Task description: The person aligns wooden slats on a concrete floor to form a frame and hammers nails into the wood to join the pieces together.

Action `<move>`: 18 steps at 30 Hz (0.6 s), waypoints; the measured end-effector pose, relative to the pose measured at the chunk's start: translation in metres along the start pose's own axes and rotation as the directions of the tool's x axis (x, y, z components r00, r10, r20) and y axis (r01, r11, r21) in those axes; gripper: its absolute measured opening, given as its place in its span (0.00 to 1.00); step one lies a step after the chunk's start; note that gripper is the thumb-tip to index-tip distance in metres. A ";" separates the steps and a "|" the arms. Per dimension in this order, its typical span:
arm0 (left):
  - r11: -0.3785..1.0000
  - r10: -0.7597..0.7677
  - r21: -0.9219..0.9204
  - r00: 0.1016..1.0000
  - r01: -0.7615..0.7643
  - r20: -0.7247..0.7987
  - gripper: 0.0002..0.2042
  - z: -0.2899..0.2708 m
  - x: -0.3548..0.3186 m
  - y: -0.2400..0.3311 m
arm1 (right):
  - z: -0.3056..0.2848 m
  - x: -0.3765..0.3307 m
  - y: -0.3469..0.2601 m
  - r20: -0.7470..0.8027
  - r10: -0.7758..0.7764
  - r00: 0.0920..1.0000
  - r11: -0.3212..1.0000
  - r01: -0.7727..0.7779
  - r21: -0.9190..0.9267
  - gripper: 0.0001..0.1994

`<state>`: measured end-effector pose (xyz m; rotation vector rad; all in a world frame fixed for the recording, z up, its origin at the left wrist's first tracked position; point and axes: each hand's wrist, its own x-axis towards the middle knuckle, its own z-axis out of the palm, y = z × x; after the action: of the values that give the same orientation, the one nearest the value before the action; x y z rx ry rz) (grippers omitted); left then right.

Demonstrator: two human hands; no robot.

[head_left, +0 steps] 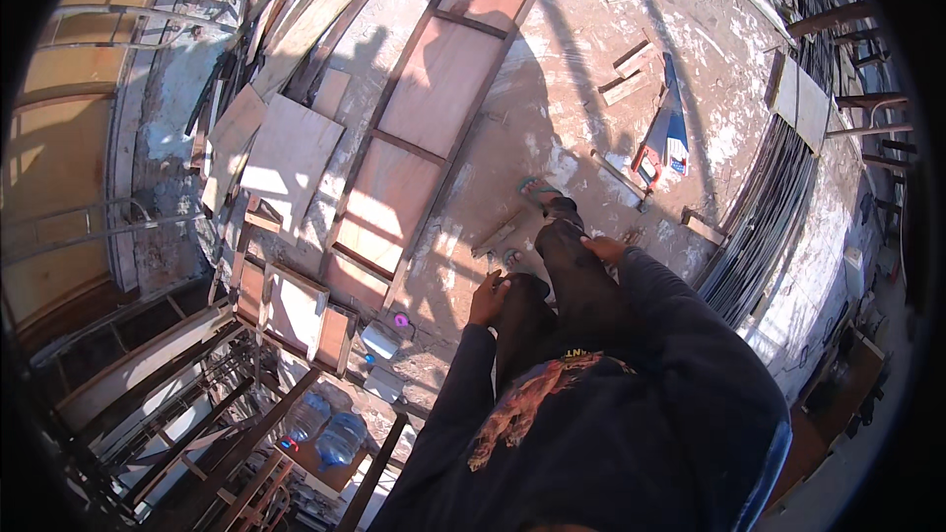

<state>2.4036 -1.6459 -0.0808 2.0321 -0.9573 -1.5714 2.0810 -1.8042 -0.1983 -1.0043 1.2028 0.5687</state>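
Observation:
My left hand (488,299) rests by the knee of my dark trousers (522,310), its fingers loosely apart and holding nothing. Against the other trouser leg lies my right hand (605,249), fingers stretched out and nothing in it. On the ground ahead and to the right is a handsaw (649,160) with a red handle, overlapped with a blue-and-white blade or sleeve (676,128). Nearer to my right hand lies a wooden-handled tool (619,177), perhaps a hammer. A long wooden frame with plywood panels (424,84) stretches away on the left.
Pale plywood sheets (291,158) and timber strips lie farther left. Small wood pieces (631,74) are beyond the saw. A bundle of long thin bars (764,227) runs along the right. A pink ring (400,319) and large clear bottles (340,438) are at lower left.

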 end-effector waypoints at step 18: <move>0.667 -0.089 0.736 0.967 -0.119 0.237 0.27 -0.095 -0.076 -0.095 | 0.171 -0.178 0.128 -0.598 -0.086 0.797 0.995 0.104 -0.004 0.35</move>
<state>2.5102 -1.5349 -0.0655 2.3206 -1.9931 -1.6054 2.0072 -1.5703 -0.0668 -1.2624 1.6996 0.1405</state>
